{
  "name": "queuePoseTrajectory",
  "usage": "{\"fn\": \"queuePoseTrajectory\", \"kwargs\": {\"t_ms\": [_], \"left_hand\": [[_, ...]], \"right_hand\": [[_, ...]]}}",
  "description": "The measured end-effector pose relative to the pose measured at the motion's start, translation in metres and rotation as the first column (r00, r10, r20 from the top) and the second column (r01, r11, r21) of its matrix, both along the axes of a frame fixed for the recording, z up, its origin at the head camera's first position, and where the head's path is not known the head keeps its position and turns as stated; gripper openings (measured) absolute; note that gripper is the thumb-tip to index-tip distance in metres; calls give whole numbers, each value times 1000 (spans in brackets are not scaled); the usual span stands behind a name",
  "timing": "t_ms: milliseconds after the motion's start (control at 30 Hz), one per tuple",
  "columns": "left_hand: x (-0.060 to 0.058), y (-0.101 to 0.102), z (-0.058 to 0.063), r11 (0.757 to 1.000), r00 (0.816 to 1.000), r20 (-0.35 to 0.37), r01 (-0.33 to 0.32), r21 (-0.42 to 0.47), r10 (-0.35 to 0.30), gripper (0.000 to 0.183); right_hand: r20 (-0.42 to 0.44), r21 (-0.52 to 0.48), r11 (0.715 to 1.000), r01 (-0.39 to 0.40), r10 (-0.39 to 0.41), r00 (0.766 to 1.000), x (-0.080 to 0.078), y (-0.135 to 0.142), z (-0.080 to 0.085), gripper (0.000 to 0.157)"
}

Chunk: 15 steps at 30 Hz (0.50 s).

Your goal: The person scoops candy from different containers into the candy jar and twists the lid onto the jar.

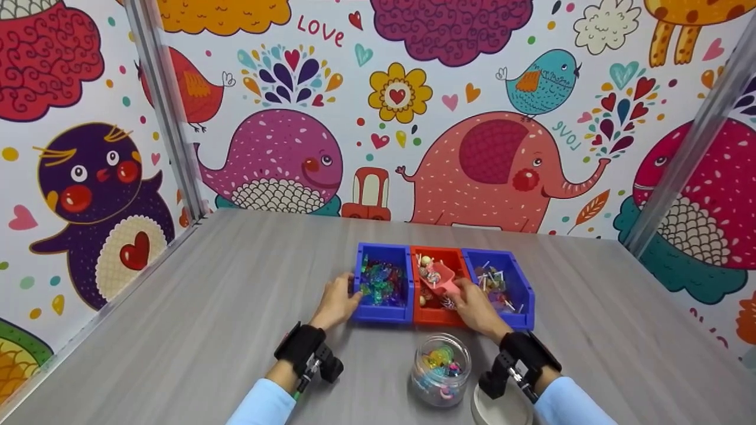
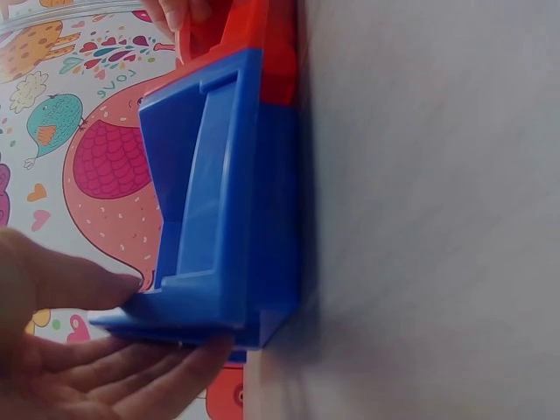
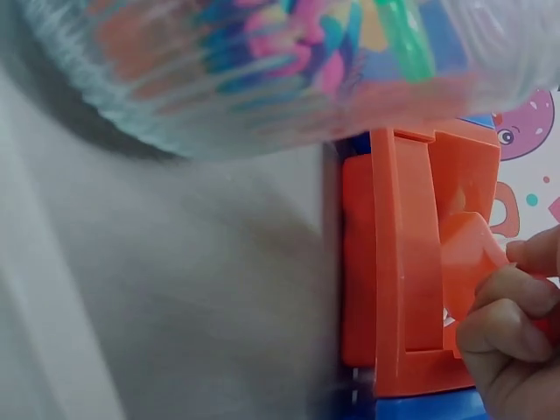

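My right hand [image 1: 475,304] grips the handle of a pink scoop [image 1: 438,276] low in the red bin [image 1: 440,319]. Several round, ball-shaped pieces with white sticks, like lollipops, lie in the scoop's bowl, and more fill the bin around it. At the outer side of the left blue bin [image 1: 384,314], my left hand [image 1: 335,304] pinches the side wall, thumb on one face and fingers on the other, as the left wrist view shows. Colourful translucent pieces fill that bin. In the right wrist view the scoop [image 3: 468,262] overlaps the red bin's front opening.
A second blue bin [image 1: 520,320] with small stick-ended pieces adjoins the red one on the right. Nearer me stands an open clear jar [image 1: 440,392] partly filled with colourful pieces. A whitish round lid [image 1: 502,407] lies beside it under my right wrist. Patterned panels [image 1: 378,141] enclose the table.
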<state>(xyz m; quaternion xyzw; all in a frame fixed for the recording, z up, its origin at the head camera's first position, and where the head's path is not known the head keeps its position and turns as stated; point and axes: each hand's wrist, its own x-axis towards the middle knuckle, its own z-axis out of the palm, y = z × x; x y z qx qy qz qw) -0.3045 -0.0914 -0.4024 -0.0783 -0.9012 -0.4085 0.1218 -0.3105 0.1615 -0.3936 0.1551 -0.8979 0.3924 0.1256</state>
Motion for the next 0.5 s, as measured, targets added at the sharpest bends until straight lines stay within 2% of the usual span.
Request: {"fn": "queuePoseTrajectory", "kwargs": {"t_ms": [300, 500], "left_hand": [[0, 0, 1, 1000, 999, -34, 1, 5, -1, 34], [0, 0, 0, 1000, 1000, -21, -6, 6, 6, 35]], "right_hand": [[-1, -17, 1000, 0, 0, 1000, 3, 4, -2, 19], [-11, -57, 998, -15, 14, 1000, 9, 8, 0, 20]]}}
